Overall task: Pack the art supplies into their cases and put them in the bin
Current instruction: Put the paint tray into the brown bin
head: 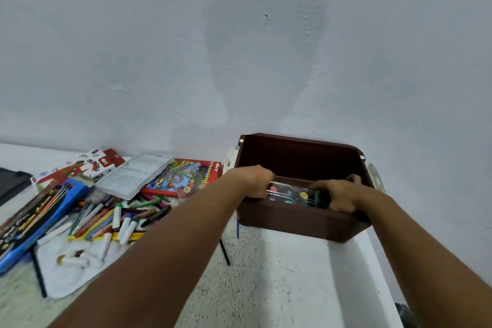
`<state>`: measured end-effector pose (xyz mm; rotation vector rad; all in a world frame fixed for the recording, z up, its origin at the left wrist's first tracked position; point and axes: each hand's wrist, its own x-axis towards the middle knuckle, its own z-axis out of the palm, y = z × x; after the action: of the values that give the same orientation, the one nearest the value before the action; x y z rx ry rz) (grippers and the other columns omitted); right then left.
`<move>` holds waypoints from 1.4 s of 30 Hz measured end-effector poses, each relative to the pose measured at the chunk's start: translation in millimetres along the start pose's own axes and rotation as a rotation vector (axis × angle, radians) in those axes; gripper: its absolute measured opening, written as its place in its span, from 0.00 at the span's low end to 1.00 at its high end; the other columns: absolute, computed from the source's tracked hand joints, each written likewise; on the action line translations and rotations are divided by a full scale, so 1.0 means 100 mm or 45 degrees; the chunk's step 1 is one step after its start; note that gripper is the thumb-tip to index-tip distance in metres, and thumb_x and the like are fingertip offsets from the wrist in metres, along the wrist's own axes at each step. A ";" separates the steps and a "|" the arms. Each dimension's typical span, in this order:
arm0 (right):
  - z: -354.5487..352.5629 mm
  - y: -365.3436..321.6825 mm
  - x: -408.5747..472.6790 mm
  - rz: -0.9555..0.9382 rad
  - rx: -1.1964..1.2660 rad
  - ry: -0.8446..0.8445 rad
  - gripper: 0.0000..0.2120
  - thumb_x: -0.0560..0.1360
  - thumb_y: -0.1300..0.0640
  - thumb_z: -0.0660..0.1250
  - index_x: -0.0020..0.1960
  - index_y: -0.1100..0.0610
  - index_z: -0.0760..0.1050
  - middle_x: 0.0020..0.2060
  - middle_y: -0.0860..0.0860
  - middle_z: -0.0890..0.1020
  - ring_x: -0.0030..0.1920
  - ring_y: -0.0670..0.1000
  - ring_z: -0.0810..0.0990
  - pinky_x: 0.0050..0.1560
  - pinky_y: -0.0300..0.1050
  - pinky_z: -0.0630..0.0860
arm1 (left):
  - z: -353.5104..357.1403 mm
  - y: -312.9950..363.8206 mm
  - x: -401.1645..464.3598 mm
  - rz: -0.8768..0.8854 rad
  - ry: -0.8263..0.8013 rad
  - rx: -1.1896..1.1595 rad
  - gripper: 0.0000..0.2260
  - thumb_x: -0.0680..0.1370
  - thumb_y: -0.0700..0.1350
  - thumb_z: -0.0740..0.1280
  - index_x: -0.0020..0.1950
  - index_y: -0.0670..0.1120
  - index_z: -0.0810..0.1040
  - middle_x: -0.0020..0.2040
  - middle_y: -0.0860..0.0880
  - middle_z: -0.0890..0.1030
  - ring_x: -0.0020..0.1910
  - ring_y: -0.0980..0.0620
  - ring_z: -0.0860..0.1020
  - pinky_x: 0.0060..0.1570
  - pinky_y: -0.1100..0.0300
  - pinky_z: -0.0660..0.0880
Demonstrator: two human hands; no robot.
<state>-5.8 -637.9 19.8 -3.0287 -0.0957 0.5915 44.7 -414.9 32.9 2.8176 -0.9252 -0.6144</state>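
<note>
A paint case (295,193) is being lowered into the brown bin (300,224).

The clear-lidded case, with coloured paint pans showing through it, is held at its two ends just inside the bin's near rim: the left hand (257,181) is curled round one end, the right hand (338,194) round the other. Release onto the bin floor seems called for next; then the loose crayons and markers (114,217) on the surface, well apart to the left, are judged still to need packing.
</note>
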 end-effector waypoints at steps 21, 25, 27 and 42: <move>-0.34 -0.73 0.13 0.068 0.278 0.381 0.18 0.74 0.47 0.68 0.63 0.50 0.75 0.57 0.52 0.80 0.56 0.53 0.78 0.58 0.44 0.72 | -0.14 -0.99 -0.67 0.072 0.956 -0.237 0.09 0.76 0.40 0.66 0.55 0.44 0.80 0.51 0.44 0.79 0.53 0.46 0.75 0.52 0.58 0.66; -0.52 -1.47 0.20 -0.038 0.466 0.710 0.12 0.75 0.54 0.68 0.57 0.56 0.78 0.49 0.53 0.82 0.48 0.52 0.78 0.47 0.40 0.70 | 0.04 -1.97 -1.08 -0.455 0.580 -0.011 0.16 0.75 0.54 0.67 0.60 0.50 0.77 0.58 0.43 0.76 0.59 0.41 0.73 0.58 0.50 0.71; -0.56 -1.86 0.25 -0.089 0.454 0.847 0.10 0.75 0.55 0.67 0.55 0.56 0.79 0.47 0.54 0.82 0.49 0.54 0.79 0.49 0.43 0.72 | 0.17 -2.31 -1.24 -0.598 0.432 0.038 0.22 0.73 0.62 0.67 0.63 0.53 0.75 0.61 0.44 0.74 0.63 0.41 0.70 0.61 0.46 0.69; 0.41 -2.94 0.65 0.197 0.170 0.142 0.31 0.68 0.42 0.73 0.67 0.43 0.66 0.63 0.57 0.73 0.61 0.60 0.72 0.60 0.52 0.72 | 0.36 -2.97 -1.68 -0.132 0.819 -0.222 0.07 0.74 0.44 0.68 0.42 0.40 0.78 0.40 0.44 0.75 0.43 0.43 0.74 0.39 0.56 0.65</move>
<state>23.9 -338.2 -23.4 -2.9480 0.1766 0.4188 68.2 -75.7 -10.5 2.6325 -0.5689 0.2022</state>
